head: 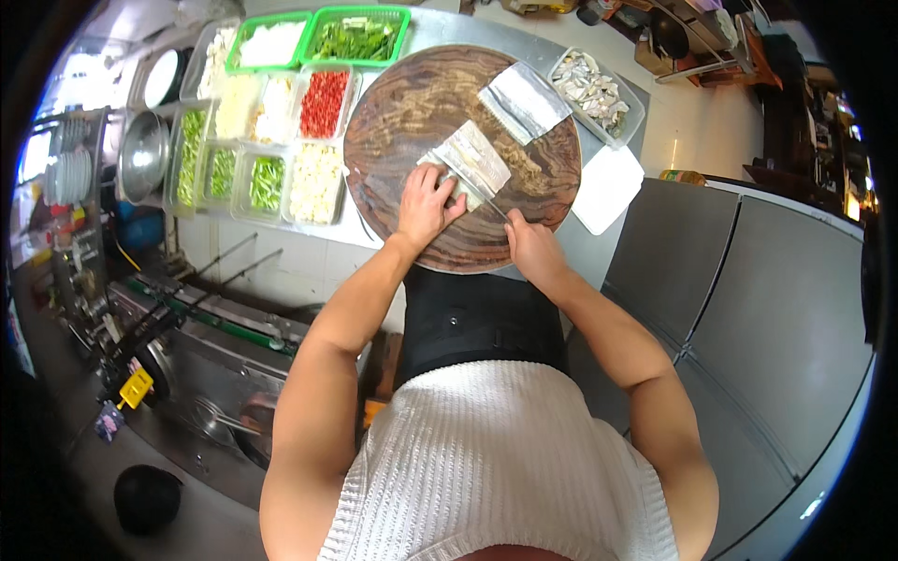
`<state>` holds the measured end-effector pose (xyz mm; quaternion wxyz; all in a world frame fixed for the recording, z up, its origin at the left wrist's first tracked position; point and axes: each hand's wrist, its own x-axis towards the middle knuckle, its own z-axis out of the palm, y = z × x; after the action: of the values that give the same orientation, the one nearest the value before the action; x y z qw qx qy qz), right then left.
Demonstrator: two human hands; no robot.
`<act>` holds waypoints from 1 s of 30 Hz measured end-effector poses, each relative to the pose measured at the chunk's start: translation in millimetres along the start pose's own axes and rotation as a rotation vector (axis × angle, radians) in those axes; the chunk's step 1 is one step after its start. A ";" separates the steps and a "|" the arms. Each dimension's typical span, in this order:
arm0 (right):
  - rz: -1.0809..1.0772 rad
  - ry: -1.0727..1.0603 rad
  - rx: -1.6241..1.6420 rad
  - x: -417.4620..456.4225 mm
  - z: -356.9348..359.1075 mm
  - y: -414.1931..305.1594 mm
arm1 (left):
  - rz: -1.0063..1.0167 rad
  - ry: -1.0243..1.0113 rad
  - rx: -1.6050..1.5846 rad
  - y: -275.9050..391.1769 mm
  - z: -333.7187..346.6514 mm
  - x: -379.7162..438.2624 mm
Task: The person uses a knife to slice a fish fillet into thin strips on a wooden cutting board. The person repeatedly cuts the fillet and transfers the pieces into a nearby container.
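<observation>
My right hand (537,247) grips the handle of a kitchen knife (498,207) at the front right of a round wooden chopping block (393,105). My left hand (429,203), fingers bent, presses on silvery fish (471,202) close beside the blade. Just right of the blade line is a pale, shiny flat surface; I cannot tell whether it is fish or the blade's broad face. Farther back on the block lies a silver slab of fish (525,102), apart from both hands.
Behind the block's right side stands a clear tub of fish pieces (593,95), near a white flat sheet or lid (609,189). Leftward are tubs of chopped red pepper (323,105) and pale cubes (316,184), and a green basket of leafy greens (354,38). A grey cabinet (666,245) stands right.
</observation>
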<state>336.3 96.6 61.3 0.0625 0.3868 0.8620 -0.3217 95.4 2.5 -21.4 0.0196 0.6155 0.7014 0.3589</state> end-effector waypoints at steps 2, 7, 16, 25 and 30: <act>0.012 -0.008 0.007 3.0 -2.7 -5.1 | 0.013 -0.003 -0.010 -6.5 -0.5 2.2; 0.057 -0.031 -0.007 -23.0 10.6 9.4 | -0.203 0.005 0.151 -17.3 -15.7 19.0; 0.123 0.036 0.016 -148.7 14.3 94.2 | -0.575 -0.479 -0.067 -35.1 -27.6 47.4; 0.220 0.141 0.104 -158.7 26.0 76.0 | -0.325 -0.664 -0.518 -4.0 -61.8 123.5; 0.276 0.114 0.141 -156.0 24.7 68.2 | -0.581 -0.601 0.016 -49.8 -17.1 104.2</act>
<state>489.1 17.6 63.1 0.0299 0.5224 0.7782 -0.3473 20.0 86.5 8.2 0.3190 0.4695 0.8118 0.1372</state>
